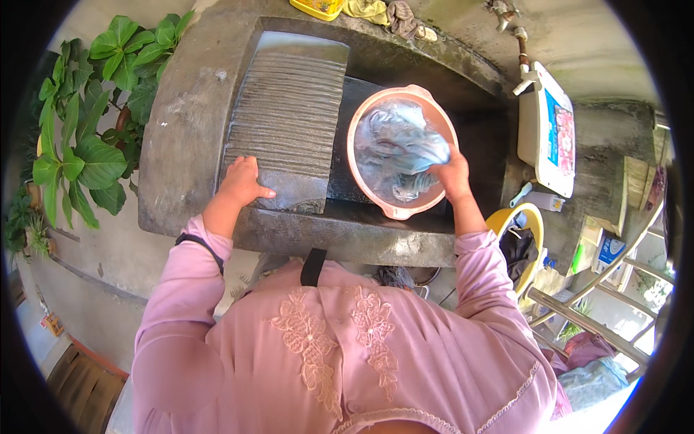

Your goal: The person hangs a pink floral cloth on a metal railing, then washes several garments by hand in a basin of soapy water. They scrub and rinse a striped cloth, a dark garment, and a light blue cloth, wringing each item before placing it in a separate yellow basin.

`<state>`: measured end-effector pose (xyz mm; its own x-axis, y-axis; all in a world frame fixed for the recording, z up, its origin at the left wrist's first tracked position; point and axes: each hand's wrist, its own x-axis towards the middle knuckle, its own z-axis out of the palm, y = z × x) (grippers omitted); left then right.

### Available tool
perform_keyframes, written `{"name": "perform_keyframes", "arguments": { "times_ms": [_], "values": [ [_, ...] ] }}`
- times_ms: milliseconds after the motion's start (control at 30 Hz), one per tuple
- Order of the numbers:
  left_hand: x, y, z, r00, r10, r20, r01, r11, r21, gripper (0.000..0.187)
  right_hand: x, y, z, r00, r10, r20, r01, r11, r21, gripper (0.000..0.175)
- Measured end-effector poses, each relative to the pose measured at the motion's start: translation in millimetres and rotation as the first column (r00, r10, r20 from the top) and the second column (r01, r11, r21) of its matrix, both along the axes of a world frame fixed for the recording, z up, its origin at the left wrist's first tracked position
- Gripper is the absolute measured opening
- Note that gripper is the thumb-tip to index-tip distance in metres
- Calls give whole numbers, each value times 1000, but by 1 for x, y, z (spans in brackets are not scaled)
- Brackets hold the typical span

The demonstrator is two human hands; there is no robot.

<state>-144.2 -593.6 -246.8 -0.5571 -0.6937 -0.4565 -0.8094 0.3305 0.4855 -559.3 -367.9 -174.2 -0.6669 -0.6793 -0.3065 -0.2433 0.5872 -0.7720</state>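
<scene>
My left hand (242, 182) rests on the lower left part of a ridged concrete washboard (290, 108), thumb out to the side, with nothing held. To its right, a pink plastic basin (398, 212) sits in the deep trough of a concrete laundry sink (181, 116). Cloudy water and light blue-grey wet cloth (415, 138) fill much of the basin. Over the basin's right rim reaches my right hand (454, 172), gripping a bunch of that cloth. Its fingertips are partly hidden by the fabric, which looks blurred.
A yellow tub (320, 8) and crumpled rags (382, 12) lie on the back ledge. A tap (523, 78) and a white lidded container (545, 130) are at right. Nearer stands a yellow bucket (534, 233) holding dark cloth. Leafy plants (92, 146) grow at left.
</scene>
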Motion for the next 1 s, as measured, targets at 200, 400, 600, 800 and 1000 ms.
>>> {"name": "perform_keyframes", "arguments": {
  "times_ms": [200,400,600,800,1000],
  "values": [
    [2,-3,-8,999,-4,-36,4,1000,9,65,-5,-6,178,988,-146,50,153,876,-458,59],
    [-1,-4,-6,1000,10,10,-10,999,38,67,3,14,322,984,-176,-24,129,800,-587,61],
    [1,-2,-4,1000,9,-9,-8,999,39,65,-3,21,336,967,-185,-178,27,761,-648,59],
    [-1,-2,9,1000,7,1,-7,998,63,62,-14,-3,172,829,-46,-558,-22,993,-114,68],
    [-7,-3,21,1000,16,25,-18,997,71,59,-14,-58,-34,714,551,-432,-251,778,577,62]
  ]
}}
